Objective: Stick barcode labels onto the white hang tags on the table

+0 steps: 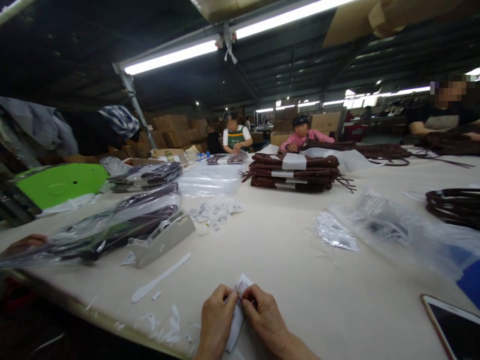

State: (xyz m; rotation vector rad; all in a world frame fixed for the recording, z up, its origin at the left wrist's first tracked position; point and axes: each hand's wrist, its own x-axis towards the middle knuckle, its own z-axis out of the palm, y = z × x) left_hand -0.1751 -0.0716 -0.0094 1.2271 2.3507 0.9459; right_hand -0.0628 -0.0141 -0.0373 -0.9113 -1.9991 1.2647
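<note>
My left hand and my right hand meet at the near edge of the white table. Both pinch a small white paper strip that runs between them, its top corner sticking up past my fingertips. The fingers of both hands are curled closed on it. A flat white plastic tool lies on the table to the left of my hands, beside a grey tape dispenser.
Bagged dark items lie at left, loose white labels mid-table, a stack of dark brown banded bundles farther back. Clear plastic bags and a phone sit at right. Other people sit across the table.
</note>
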